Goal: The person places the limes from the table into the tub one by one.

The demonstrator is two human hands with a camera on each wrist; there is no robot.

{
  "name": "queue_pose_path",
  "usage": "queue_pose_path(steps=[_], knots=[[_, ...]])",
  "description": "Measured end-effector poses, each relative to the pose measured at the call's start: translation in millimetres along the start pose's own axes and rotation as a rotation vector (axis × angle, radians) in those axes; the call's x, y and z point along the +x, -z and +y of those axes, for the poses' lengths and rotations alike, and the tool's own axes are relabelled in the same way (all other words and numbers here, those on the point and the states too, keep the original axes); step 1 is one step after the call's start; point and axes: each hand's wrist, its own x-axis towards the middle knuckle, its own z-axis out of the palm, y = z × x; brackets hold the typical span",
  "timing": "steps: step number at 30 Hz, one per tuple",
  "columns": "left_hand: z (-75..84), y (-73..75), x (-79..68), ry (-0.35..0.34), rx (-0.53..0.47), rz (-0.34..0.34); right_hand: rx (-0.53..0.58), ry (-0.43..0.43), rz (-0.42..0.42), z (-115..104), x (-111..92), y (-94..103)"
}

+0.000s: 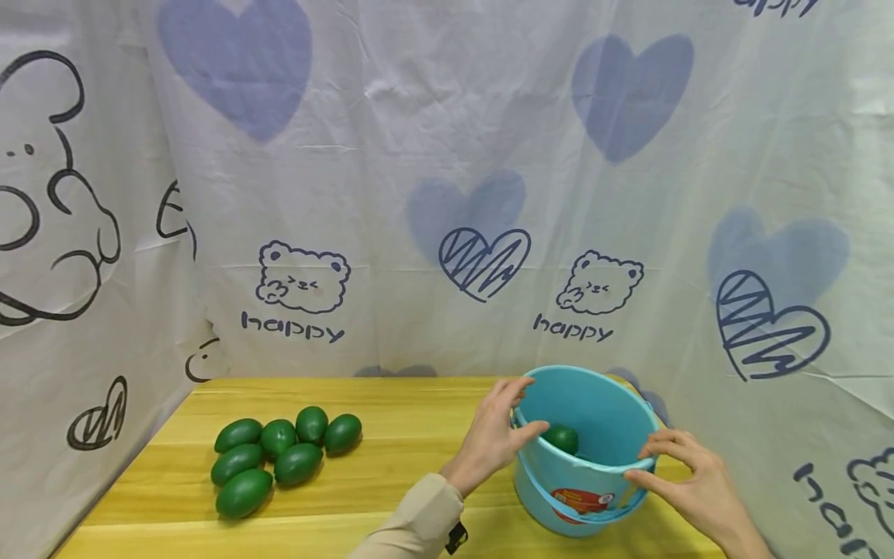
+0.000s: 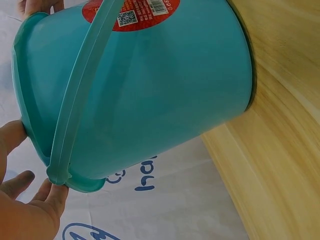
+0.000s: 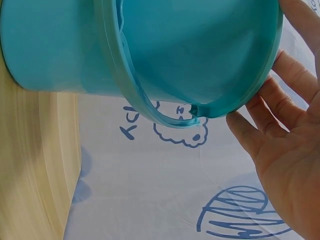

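Note:
A light blue plastic bucket point(image 1: 532, 498) stands on the table, its handle point(image 1: 541, 489) hanging down over the front beside a red label point(image 1: 576, 499). My left hand point(image 1: 486, 436) holds its left rim, thumb at the front edge and fingers farther back, close to the handle's joint in the left wrist view. On the opposite side my right hand point(image 1: 701, 485) grips the rim between thumb and fingers. Inside the bucket shows a dark green, avocado-like fruit point(image 1: 561, 439); the front wall hides most of the bottom.
Several more smooth dark green fruits point(image 1: 298, 464) of the same kind lie grouped on the left of the yellow wood-grain table point(image 1: 412, 419). A white curtain point(image 1: 391, 194) printed with hearts and bears hangs behind the table and along both sides.

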Motion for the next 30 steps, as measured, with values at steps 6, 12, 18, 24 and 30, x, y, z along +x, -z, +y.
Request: queue_pose_path(steps=[6,12,18,24,30], knots=[[0.2,-0.4,0.5,-0.026,0.054,0.009,0.005,0.011,0.008,0.8,0.5,0.6],[1.5,2.2,-0.9,-0.058,0.096,-0.011,-0.016,-0.005,-0.001,1.7,-0.4,0.3],[1.1,10.3,-4.2,-0.07,0.092,-0.008,-0.013,0.001,0.006,-0.8,-0.5,1.0],[-5.0,20.0,-7.2,-0.062,0.093,0.015,-0.015,-0.004,-0.005,-1.6,-1.1,1.9],[-13.4,33.2,-10.1,-0.051,0.105,0.035,-0.032,-0.024,-0.013,-0.6,-0.8,1.2]])
